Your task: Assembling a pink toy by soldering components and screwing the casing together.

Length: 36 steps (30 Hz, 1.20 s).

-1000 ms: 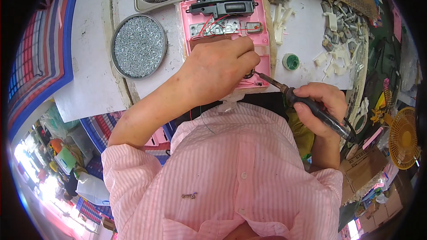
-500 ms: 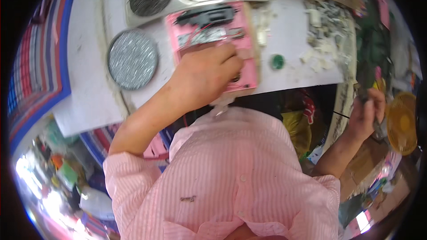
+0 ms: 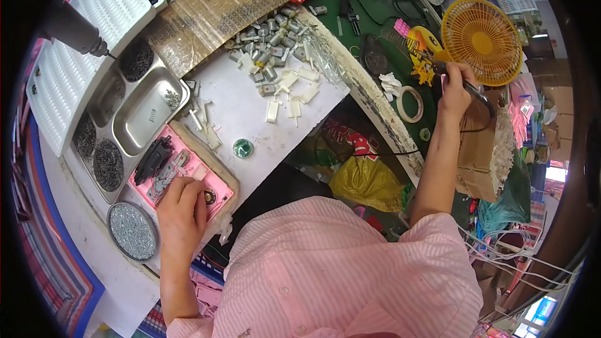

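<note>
My left hand [image 3: 181, 209] rests on a pink plastic case [image 3: 220, 186], its fingers bent together over the near side. Inside the case lie a black part [image 3: 153, 159], a grey metal-looking part [image 3: 168, 175] and a round black piece [image 3: 210, 196]. What the fingertips press on is partly hidden. Off to the far right, my right hand [image 3: 457, 87] is wrapped round the dark handle of a soldering iron [image 3: 481, 96], whose cord curves down behind the hand. Next to its front end are a wire coil [image 3: 398, 39] and a yellow round thing [image 3: 426, 40].
A steel compartment tray [image 3: 181, 95] holds dark screws; a round dish [image 3: 111, 225] holds small silvery pieces. An electric screwdriver [image 3: 78, 31] hangs at upper left. Small motors [image 3: 269, 40], white plastic parts [image 3: 288, 81], a green tin [image 3: 243, 148], tape roll [image 3: 418, 107] and orange fan grille [image 3: 482, 40] lie around.
The view has swung to the right. My right hand has moved forward to beside the wire coil, holding the iron. My left hand stays at the pink case.
</note>
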Tool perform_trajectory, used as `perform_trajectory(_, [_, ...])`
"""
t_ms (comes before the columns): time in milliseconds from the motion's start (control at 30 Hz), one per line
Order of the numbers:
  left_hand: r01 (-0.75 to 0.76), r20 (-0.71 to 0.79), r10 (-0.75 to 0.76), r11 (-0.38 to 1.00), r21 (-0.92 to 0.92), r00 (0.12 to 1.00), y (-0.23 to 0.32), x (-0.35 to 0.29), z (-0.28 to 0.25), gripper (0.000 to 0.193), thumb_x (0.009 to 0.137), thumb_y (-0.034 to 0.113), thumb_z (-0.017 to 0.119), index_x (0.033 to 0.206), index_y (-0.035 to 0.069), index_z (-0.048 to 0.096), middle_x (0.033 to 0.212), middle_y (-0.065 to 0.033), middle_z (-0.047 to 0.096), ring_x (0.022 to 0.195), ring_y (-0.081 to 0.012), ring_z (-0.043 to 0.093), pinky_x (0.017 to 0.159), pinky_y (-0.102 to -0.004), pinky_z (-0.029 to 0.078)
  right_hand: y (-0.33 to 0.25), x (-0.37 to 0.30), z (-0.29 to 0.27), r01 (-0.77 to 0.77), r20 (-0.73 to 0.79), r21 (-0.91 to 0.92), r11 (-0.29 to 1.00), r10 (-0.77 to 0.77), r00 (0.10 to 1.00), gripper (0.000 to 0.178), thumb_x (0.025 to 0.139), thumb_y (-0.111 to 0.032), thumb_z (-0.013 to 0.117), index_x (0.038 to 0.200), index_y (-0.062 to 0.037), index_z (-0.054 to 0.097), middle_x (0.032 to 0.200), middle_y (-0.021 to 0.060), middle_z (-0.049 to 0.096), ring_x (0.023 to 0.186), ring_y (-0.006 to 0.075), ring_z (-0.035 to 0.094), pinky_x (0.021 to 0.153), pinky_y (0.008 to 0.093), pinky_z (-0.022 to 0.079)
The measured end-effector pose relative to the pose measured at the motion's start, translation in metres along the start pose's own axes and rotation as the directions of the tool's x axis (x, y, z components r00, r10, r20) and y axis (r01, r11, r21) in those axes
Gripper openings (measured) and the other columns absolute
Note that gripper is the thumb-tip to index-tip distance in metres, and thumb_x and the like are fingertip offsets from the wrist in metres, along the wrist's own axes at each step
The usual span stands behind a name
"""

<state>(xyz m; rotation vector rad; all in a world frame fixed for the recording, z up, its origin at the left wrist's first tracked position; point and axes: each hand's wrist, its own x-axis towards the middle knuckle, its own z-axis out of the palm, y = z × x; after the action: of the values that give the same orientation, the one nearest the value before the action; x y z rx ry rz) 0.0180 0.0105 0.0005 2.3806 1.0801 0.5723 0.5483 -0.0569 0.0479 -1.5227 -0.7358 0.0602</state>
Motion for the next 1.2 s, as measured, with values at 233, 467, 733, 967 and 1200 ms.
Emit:
perform_trajectory(233, [0.243, -0.110, -0.255, 0.964, -0.110, 0.961, 0.014, 0.000, -0.004, 0.012, 0.081, 0.001, 0.069, 0.091, 0.002, 0.064, 0.090, -0.0134, 0.062, 0.076, -0.0325, 0.063, 0.067, -0.0397, 0.051, 0.032, -0.041, 0.023, -0.576, 0.169, 0.449, 0.683, 0.568, 0.806, 0.034, 0.098, -0.032, 0.063, 0.122, -0.0084, 0.058, 0.075, 0.0077, 0.066, 0.056, 0.0097, 0.052, 0.046, 0.0210, 0.035])
perform_trajectory(467, [0.187, -0.147, -0.195, 0.980, -0.066, 0.970, 0.004, -0.015, 0.003, 0.022, 0.084, 0.006, 0.069, 0.105, 0.003, 0.063, 0.088, -0.0143, 0.063, 0.079, -0.0332, 0.063, 0.068, -0.0436, 0.050, -0.032, -0.181, 0.102, -0.381, 0.740, 0.023, 0.924, 0.241, 0.628, 0.023, 0.097, -0.017, 0.060, 0.112, 0.0003, 0.062, 0.073, 0.0074, 0.060, 0.060, 0.0103, 0.054, 0.055, 0.0216, 0.041])
perform_trajectory(733, [0.134, -0.209, -0.189, 0.958, -0.254, 0.959, -0.003, -0.041, 0.006, 0.024, 0.084, -0.004, 0.066, 0.108, 0.002, 0.066, 0.097, -0.0132, 0.069, 0.086, -0.0286, 0.068, 0.073, -0.0372, 0.055, -0.073, -0.252, 0.211, 0.506, 0.893, 0.354, 0.787, -0.444, 0.066, 0.033, 0.074, -0.028, 0.080, 0.102, -0.0122, 0.073, 0.141, 0.0148, 0.051, 0.131, 0.0439, 0.035, 0.106, 0.0503, 0.035])
perform_trajectory(967, [0.108, -0.355, -0.099, 0.994, 0.004, 0.930, -0.007, -0.010, -0.009, 0.030, 0.074, 0.002, 0.072, 0.103, 0.008, 0.068, 0.112, -0.0086, 0.060, 0.100, -0.0321, 0.061, 0.083, -0.0409, 0.049, -0.089, -0.267, 0.204, 0.581, 0.956, 0.158, 0.799, -0.271, 0.112, 0.038, 0.080, -0.027, 0.076, 0.112, -0.0073, 0.071, 0.145, 0.0206, 0.046, 0.136, 0.0481, 0.029, 0.111, 0.0533, 0.029])
perform_trajectory(1200, [0.051, -0.239, 0.025, 0.951, 0.306, 0.971, -0.044, 0.008, -0.025, 0.027, 0.070, 0.020, 0.079, 0.095, 0.016, 0.070, 0.122, -0.0073, 0.058, 0.112, -0.0308, 0.053, 0.096, -0.0473, 0.037, -0.070, -0.242, 0.250, 0.451, 0.882, 0.209, 0.868, -0.366, 0.297, 0.022, 0.078, -0.023, 0.075, 0.091, -0.0051, 0.069, 0.089, 0.0106, 0.066, 0.086, 0.0303, 0.060, 0.078, 0.0413, 0.048])
